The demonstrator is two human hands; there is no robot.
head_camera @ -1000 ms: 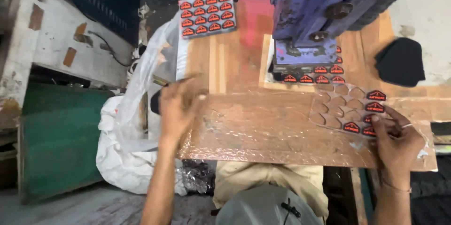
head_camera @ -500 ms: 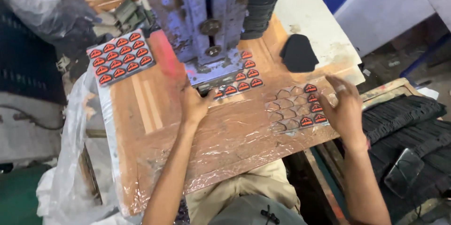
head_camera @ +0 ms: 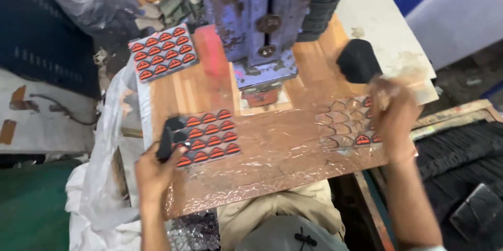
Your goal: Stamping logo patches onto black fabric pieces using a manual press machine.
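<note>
Left hand (head_camera: 154,170), lower left of the frame: fingers curled around the left edge of a sheet of red-and-black patches (head_camera: 207,137), closed on it, thumb side lying over a dark black piece at the sheet's corner. Sheet lying flat on the shiny copper-coloured film (head_camera: 272,156) that covers the front of the wooden surface (head_camera: 181,91), just below and left of the blue press (head_camera: 262,25).

Right hand (head_camera: 394,117), middle right of the frame, blurred: resting on a cut-out sheet (head_camera: 343,122) with mostly empty patch-shaped holes and a few red patches left along its right side. Cannot tell how far the fingers are open or whether anything is pinched.

Patch sheet probably light and thin, flexible rather than stiff, likely to sag or curl if lifted by 1 corner; best held along an edge, clear of the raised patches. Film beneath looks wrinkled and smooth, so the sheet would likely slide easily over it.

Farther out: a second full sheet of patches (head_camera: 162,52) in the upper left of the surface, a black pad (head_camera: 359,61) right of the press, crumpled white plastic bags (head_camera: 99,188) at the left, dark stacked strips (head_camera: 466,156) at the right edge.
</note>
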